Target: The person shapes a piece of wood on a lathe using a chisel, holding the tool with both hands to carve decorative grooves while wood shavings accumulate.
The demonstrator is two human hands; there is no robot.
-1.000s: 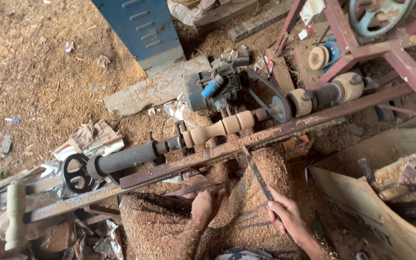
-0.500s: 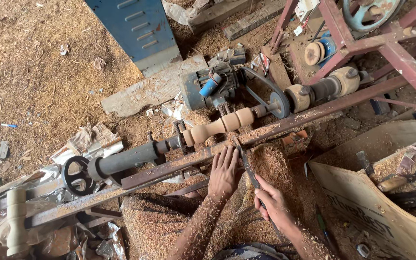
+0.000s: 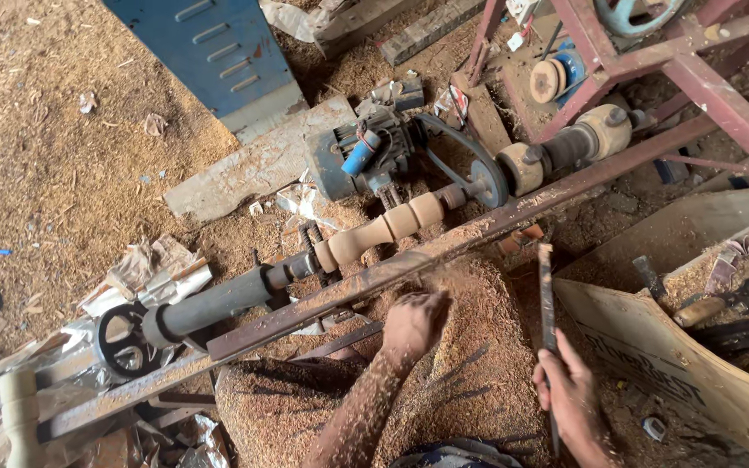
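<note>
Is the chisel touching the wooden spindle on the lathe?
No. The right hand holds the chisel pulled back below the rail, clear of the spindle.

A pale tan spindle is sitting at frame centre, ringed with turned bands, on a rust-brown rail speckled with sawdust. Lower left, a dark grey tailstock is showing a black handwheel. At upper centre a grey motor is carrying a blue cylinder with a red tip, and a black belt is looping beside it. A blue cabinet is standing at upper left, a red-painted frame at upper right. Golden-brown sawdust is heaping at lower centre, dusting the left hand and forearm with pale flecks. The right hand is gripping a dark, rusty chisel
</note>
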